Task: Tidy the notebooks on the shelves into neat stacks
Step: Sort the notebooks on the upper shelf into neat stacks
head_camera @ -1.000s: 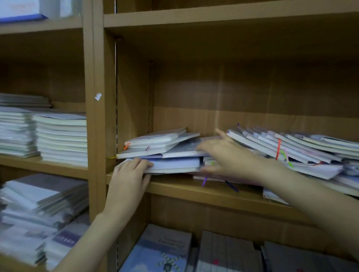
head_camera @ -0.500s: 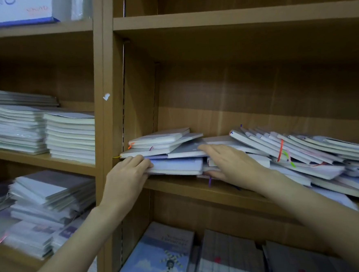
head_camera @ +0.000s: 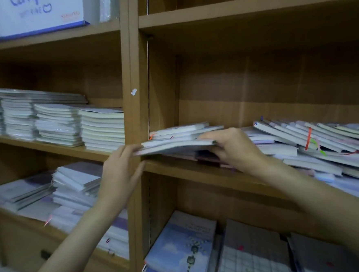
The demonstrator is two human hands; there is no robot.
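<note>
I hold 1 small stack of notebooks [head_camera: 175, 145] over the middle shelf [head_camera: 198, 172] | left hand [head_camera: 121, 171] and right hand [head_camera: 232, 147] fingers grasping opposite ends to square edges | slumped notebooks [head_camera: 315, 141] lean at right.

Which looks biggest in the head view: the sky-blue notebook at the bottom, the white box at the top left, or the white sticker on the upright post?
1. White box, though cut off by the frame.
2. Sky-blue notebook; it sits nearer the camera, so true size versus the box is unsure.
3. White sticker, plainly smallest.
</note>
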